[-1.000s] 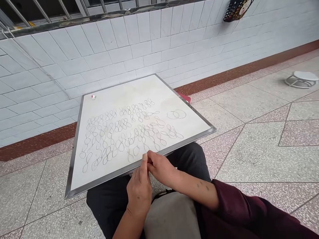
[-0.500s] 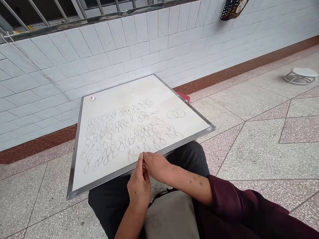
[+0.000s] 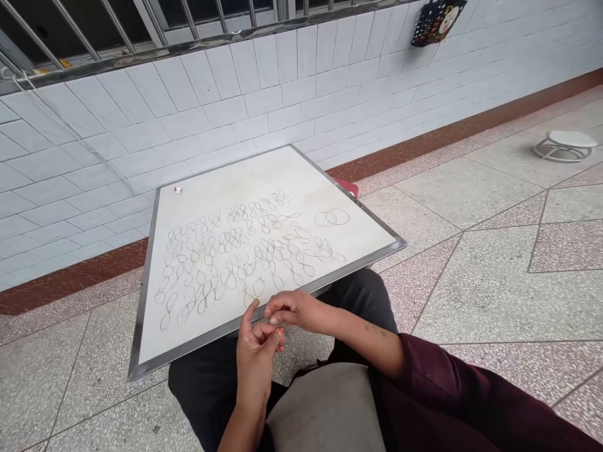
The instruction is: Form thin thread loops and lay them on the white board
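My left hand is at the near edge of a white board, its index finger stretched toward the board with something tan over the tip. Its thumb and other fingers pinch together. Close on its right, my right hand also has thumb and fingertips pinched, almost touching the left thumb. Whatever is between the fingertips is too thin and small to make out. Beyond the hands, many thin dark loops, mostly twisted into figure eights, lie in rough rows. Two larger overlapping rings lie at the board's right.
The metal-framed board rests over my knees, its far side by the tiled wall. A small red-and-white item sits at its far left corner. A round stool stands at far right; a dark basket hangs on the wall.
My hands have parted slightly at the fingertips and turned; the left index finger now points outward. My right hand has shifted a little to the right. The loops look unchanged.
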`<state>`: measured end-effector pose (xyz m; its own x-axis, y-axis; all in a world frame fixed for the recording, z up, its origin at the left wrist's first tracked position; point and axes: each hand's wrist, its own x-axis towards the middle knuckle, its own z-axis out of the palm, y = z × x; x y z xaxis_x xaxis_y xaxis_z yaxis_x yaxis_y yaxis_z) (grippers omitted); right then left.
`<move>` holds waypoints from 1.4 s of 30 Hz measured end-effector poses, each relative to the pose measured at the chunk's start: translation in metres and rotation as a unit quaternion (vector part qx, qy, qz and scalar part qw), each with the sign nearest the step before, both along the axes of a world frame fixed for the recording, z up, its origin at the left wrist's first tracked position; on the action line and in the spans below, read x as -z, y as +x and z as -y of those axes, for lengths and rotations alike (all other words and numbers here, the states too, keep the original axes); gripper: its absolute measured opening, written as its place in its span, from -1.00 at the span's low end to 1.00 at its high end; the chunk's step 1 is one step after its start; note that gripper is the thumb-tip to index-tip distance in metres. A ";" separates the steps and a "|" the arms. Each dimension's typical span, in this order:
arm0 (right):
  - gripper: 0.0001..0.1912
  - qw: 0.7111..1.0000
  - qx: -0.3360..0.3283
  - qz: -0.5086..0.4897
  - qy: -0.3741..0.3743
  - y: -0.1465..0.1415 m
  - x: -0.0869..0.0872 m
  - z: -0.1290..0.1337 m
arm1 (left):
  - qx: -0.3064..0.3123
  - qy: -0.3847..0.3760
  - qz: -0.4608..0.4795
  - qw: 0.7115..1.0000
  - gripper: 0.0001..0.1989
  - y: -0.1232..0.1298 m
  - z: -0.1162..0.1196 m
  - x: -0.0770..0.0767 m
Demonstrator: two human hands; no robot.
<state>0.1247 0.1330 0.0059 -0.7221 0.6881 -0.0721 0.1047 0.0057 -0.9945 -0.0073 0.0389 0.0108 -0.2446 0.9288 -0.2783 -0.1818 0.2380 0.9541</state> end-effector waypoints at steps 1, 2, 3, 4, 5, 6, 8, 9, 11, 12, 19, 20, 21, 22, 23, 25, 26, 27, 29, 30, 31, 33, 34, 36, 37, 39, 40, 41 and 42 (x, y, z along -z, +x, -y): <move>-0.94 0.999 -0.018 -0.028 -0.011 0.002 0.002 -0.001 | 0.003 -0.006 0.021 1.000 -0.13 -0.001 0.001 0.000; -0.93 0.998 -0.032 -0.044 -0.009 0.004 0.004 -0.001 | 0.002 -0.011 0.036 0.999 -0.14 -0.001 0.001 0.001; -0.92 0.998 -0.040 -0.054 -0.002 0.005 0.006 -0.002 | 0.001 -0.016 0.048 0.999 -0.14 -0.002 0.001 0.001; -0.90 0.997 -0.047 -0.061 0.003 0.006 0.008 -0.002 | -0.002 -0.022 0.058 0.998 -0.15 -0.002 0.002 0.002; -0.88 0.996 -0.054 -0.069 -0.003 0.006 0.009 -0.003 | -0.003 -0.027 0.070 0.997 -0.15 -0.002 0.002 0.003; -0.84 0.995 -0.059 -0.080 -0.020 0.007 0.011 -0.003 | -0.005 -0.031 0.080 0.996 -0.16 -0.003 0.002 0.004; -0.76 0.988 -0.070 -0.113 -0.078 0.006 0.014 -0.003 | -0.003 -0.036 0.096 0.995 -0.16 -0.003 0.003 0.003; -0.72 0.983 -0.074 -0.133 -0.104 0.006 0.015 -0.003 | -0.002 -0.036 0.102 0.994 -0.16 -0.002 0.003 0.002; -0.67 0.974 -0.078 -0.166 -0.134 0.005 0.017 -0.003 | -0.001 -0.028 0.112 0.993 -0.17 -0.001 0.004 -0.001; -0.65 0.971 -0.076 -0.177 -0.141 0.005 0.018 -0.002 | -0.003 -0.023 0.116 0.993 -0.17 -0.001 0.004 -0.002; -0.64 0.991 -0.039 -0.111 -0.068 0.005 0.008 0.003 | -0.031 0.009 0.088 0.996 -0.21 0.001 0.007 -0.006; -0.63 0.993 -0.045 -0.097 -0.054 0.006 0.005 0.003 | -0.033 0.013 0.084 0.996 -0.21 0.000 0.007 -0.006; -0.62 0.994 -0.053 -0.089 -0.046 0.008 0.003 0.003 | -0.035 0.016 0.082 0.996 -0.21 0.000 0.007 -0.007; -0.61 0.993 -0.062 -0.086 -0.045 0.009 0.002 0.003 | -0.035 0.017 0.081 0.996 -0.21 -0.001 0.007 -0.007; -0.62 0.993 -0.068 -0.086 -0.049 0.010 0.000 0.002 | -0.034 0.017 0.081 0.996 -0.21 -0.002 0.008 -0.008; -0.66 0.992 -0.071 -0.088 -0.063 0.011 0.000 0.002 | -0.030 0.013 0.081 0.996 -0.22 -0.003 0.008 -0.010; -0.68 0.991 -0.067 -0.091 -0.070 0.011 0.000 0.002 | -0.027 0.009 0.081 0.996 -0.22 -0.003 0.008 -0.010; -0.70 0.991 -0.062 -0.094 -0.077 0.011 0.000 0.002 | -0.024 0.004 0.081 0.996 -0.22 -0.004 0.008 -0.011; -0.74 0.990 -0.052 -0.103 -0.085 0.011 0.001 0.003 | -0.017 -0.001 0.084 0.996 -0.22 -0.005 0.008 -0.012; -0.76 0.989 -0.050 -0.107 -0.087 0.010 0.002 0.003 | -0.013 -0.002 0.087 0.996 -0.23 -0.005 0.008 -0.012; -0.77 0.989 -0.049 -0.109 -0.088 0.010 0.002 0.003 | -0.009 -0.001 0.092 0.996 -0.24 -0.005 0.008 -0.013; -0.77 0.989 -0.046 -0.110 -0.090 0.009 0.003 0.003 | -0.005 0.001 0.103 0.995 -0.27 -0.006 0.008 -0.013; -0.77 0.989 -0.045 -0.110 -0.091 0.009 0.003 0.003 | -0.004 0.001 0.109 0.994 -0.28 -0.006 0.008 -0.013; -0.77 0.989 -0.043 -0.109 -0.094 0.009 0.003 0.004 | -0.006 0.000 0.121 0.993 -0.31 -0.006 0.008 -0.014; -0.77 0.989 -0.042 -0.109 -0.095 0.009 0.002 0.004 | -0.008 -0.001 0.126 0.992 -0.32 -0.006 0.008 -0.014; -0.76 0.989 -0.042 -0.108 -0.095 0.009 0.001 0.004 | -0.014 -0.003 0.138 0.990 -0.35 -0.006 0.007 -0.014; -0.75 0.989 -0.042 -0.108 -0.093 0.010 0.000 0.004 | -0.017 -0.004 0.143 0.990 -0.36 -0.006 0.008 -0.014; -0.75 0.989 -0.040 -0.108 -0.091 0.010 0.000 0.004 | -0.018 -0.005 0.147 0.989 -0.37 -0.006 0.008 -0.014; -0.75 0.989 -0.039 -0.108 -0.089 0.010 -0.001 0.004 | -0.019 -0.006 0.150 0.989 -0.38 -0.007 0.008 -0.013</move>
